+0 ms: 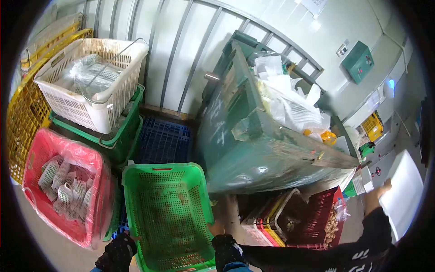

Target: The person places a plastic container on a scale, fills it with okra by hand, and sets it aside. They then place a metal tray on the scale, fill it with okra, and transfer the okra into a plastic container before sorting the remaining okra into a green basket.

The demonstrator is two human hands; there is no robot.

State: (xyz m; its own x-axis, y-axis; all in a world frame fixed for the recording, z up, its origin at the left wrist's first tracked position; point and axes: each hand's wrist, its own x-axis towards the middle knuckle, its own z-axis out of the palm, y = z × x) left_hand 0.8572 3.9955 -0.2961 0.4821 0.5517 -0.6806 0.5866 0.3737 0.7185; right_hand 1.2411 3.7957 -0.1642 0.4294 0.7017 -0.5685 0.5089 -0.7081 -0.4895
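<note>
An empty green plastic basket (170, 215) with perforated walls and brown stains inside is right in front of me. My left hand (132, 237) grips its left rim, low in the view. On the opposite rim, my right hand (217, 228) is closed around the edge. Dark patterned cuffs cover both wrists, and the fingers show only in part. To the left of the green basket is a pink basket (31, 167) lined with clear plastic. Inside it lie several pieces wrapped in white netting (68, 192).
A white basket (99, 113) sits on stacked green crates (120, 138). A large green bin (253, 149) full of white waste stands ahead. A dark red crate (312, 222) is low right. Beside it, a person in black (362, 245) holds a white panel (402, 195).
</note>
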